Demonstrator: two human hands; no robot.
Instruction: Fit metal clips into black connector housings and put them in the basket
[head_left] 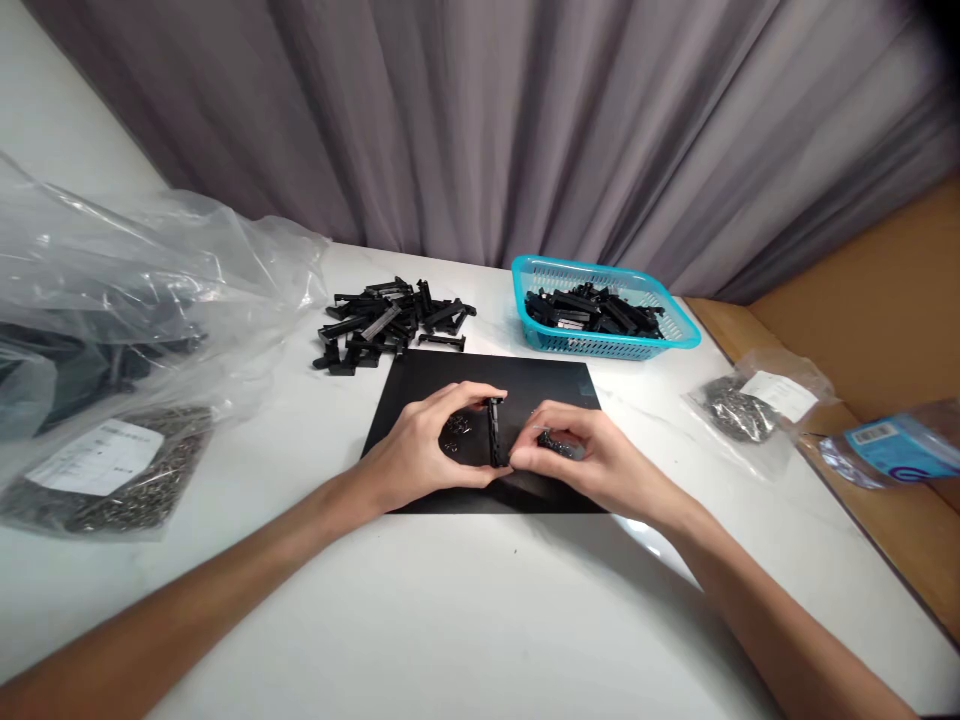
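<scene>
Between the thumb and fingers of my left hand (435, 440), a narrow black plastic part (493, 432) is gripped by its two ends, upright over a black mat (420, 375). My right hand (566, 445) is at the part's lower right side, thumb and fingertips pinched together. Whatever sits in that pinch is too small to make out. Behind the left fingers, a little heap of tiny metal pieces (456, 428) lies on the mat. More small dark pieces (555, 443) show beyond the right hand, partly hidden by it.
A pile of similar black parts (390, 320) lies behind the mat. Right of it stands a blue basket (607, 345) holding more. Bags of small metal pieces lie left (142, 490) and right (742, 410). Large clear plastic (225, 250) covers the far left; a blue-labelled packet (892, 445) lies right.
</scene>
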